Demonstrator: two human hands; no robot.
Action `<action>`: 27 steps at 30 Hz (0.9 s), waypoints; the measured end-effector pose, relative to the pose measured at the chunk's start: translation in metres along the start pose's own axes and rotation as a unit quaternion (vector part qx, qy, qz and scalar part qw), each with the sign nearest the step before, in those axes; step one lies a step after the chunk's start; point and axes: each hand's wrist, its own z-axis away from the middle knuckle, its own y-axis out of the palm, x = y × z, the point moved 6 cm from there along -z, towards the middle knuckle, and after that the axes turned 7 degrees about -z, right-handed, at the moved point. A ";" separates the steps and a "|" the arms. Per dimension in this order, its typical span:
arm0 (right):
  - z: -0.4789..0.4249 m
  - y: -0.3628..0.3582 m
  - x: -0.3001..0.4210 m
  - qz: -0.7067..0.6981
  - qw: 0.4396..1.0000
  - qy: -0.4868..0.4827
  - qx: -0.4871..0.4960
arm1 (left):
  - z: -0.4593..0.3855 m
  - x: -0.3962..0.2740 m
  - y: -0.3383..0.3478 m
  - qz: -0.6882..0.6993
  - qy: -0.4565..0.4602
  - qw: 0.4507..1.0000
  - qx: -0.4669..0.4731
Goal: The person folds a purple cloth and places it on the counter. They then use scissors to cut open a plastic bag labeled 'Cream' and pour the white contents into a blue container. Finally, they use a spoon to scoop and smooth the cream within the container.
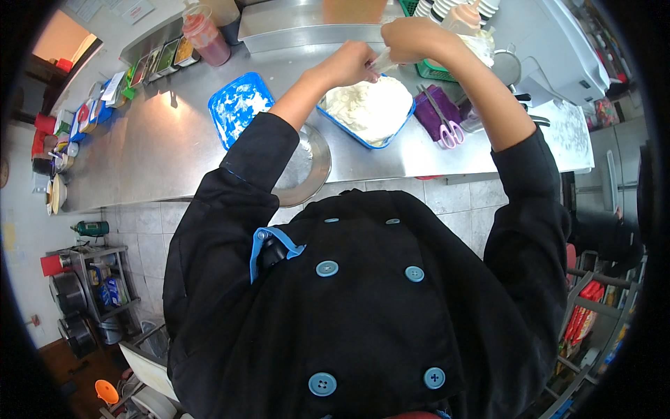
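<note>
Above a blue-rimmed tub of whipped white cream, both hands meet at a piece of translucent plastic, perhaps part of a bag. My left hand pinches its lower end over the tub's far edge. Its upper end is in my right hand, whose fingers are largely hidden by the bent wrist. Left of the tub lies a blue plastic lid smeared with white cream. A round metal bowl sits partly under my left forearm. Pink-handled scissors rest on a folded purple cloth to the right.
Behind my right hand are a green basket, a filled plastic bag and a squeeze bottle. A sieve stands further right. At the back left are a pink-stained bottle and metal ingredient pans. The steel counter's front edge runs before me.
</note>
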 end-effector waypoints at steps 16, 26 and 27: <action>0.057 0.103 -0.054 -0.314 0.923 0.116 -0.187 | 0.044 0.030 0.028 -0.010 -0.058 0.997 -0.058; 0.074 0.113 -0.043 -0.564 0.759 0.102 -0.308 | 0.070 0.058 0.024 0.372 -0.201 0.901 -0.097; 0.073 0.113 -0.037 -0.608 0.744 0.109 -0.256 | 0.077 0.053 0.017 0.470 -0.208 0.853 -0.090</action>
